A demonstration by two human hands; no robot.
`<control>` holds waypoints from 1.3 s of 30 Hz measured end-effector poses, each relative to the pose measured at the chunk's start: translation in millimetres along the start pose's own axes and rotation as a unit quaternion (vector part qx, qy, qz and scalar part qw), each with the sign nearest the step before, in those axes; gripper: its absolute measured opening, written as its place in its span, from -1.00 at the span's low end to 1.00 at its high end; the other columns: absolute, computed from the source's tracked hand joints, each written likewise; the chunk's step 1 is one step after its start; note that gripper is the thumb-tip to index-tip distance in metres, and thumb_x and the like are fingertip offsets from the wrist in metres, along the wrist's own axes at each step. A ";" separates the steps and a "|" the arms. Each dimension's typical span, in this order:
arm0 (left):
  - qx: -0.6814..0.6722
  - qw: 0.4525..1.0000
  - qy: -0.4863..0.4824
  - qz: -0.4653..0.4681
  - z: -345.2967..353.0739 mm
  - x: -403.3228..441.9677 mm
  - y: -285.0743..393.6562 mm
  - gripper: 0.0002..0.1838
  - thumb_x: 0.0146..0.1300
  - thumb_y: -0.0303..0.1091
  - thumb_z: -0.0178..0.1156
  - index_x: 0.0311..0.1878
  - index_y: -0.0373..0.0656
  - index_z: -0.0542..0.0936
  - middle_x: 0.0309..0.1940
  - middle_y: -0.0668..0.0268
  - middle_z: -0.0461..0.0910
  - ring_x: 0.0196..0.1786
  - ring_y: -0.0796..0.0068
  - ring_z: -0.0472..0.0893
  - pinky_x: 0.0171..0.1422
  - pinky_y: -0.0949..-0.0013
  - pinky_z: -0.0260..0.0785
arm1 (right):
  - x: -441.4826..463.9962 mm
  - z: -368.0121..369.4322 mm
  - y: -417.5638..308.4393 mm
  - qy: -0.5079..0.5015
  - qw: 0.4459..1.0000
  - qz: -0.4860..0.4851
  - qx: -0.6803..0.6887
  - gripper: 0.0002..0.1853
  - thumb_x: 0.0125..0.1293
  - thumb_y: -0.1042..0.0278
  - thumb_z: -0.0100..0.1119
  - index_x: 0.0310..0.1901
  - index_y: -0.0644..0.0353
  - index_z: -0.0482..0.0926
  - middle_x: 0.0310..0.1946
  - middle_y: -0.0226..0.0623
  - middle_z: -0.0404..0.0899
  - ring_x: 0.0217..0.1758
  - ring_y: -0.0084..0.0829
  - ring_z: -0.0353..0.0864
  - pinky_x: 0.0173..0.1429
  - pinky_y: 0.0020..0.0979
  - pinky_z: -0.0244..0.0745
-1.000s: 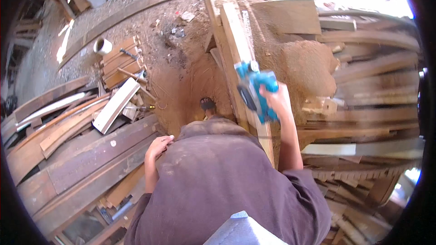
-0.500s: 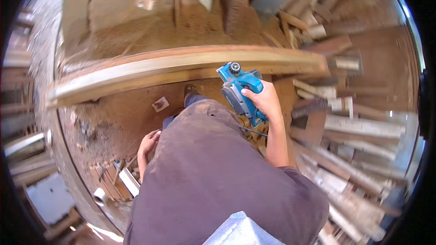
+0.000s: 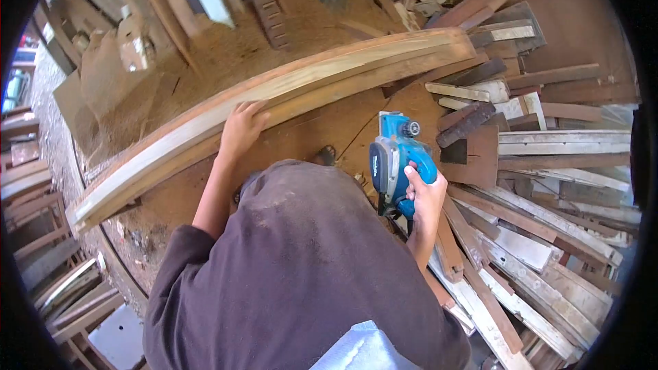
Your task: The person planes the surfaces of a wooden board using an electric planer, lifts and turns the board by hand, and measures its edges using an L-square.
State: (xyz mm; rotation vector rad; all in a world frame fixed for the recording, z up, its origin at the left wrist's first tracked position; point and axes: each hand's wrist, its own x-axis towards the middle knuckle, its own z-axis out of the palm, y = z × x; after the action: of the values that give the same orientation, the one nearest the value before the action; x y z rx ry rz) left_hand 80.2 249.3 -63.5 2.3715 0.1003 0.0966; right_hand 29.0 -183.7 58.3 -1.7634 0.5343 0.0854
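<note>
A long wooden beam (image 3: 329, 75) with a pale, smooth top face lies across the view, rising from lower left to upper right. My left hand (image 3: 245, 127) rests against its near edge, fingers stretched out over the wood without wrapping round it. My right hand (image 3: 426, 192) is closed round the handle of a blue electric planer (image 3: 395, 157). The planer is held beside my right thigh, apart from the beam, with its black knob (image 3: 411, 129) towards the far end. Its underside is hidden.
Stacked wooden offcuts (image 3: 541, 233) crowd the right side. Brown sawdust (image 3: 226, 62) covers the area beyond the beam, where a notched timber (image 3: 264, 0) and other boards stand. More timber pieces (image 3: 75, 301) lie at lower left.
My left hand has moved from beside my leg up onto the beam. The planer in my right hand has moved right and down, away from the beam. The view has turned.
</note>
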 end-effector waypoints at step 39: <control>0.485 0.798 0.166 -0.318 241.3 140.8 127.6 -0.31 0.53 -0.16 0.20 0.71 0.24 0.39 0.79 0.15 0.16 0.80 -0.21 0.04 0.85 -0.15 -0.07 | 668.9 -208.7 -58.4 -0.104 0.983 -0.053 -0.139 -0.77 0.36 0.48 0.48 0.01 0.32 0.73 -0.42 -0.41 0.67 -0.56 -0.59 0.49 -0.42 -0.44 0.39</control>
State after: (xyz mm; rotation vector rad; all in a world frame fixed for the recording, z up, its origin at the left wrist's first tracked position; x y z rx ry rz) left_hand 249.7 5.6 -142.3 3.1264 1.4094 0.1605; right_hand 601.4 -575.2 -57.2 -2.0227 0.2858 0.2786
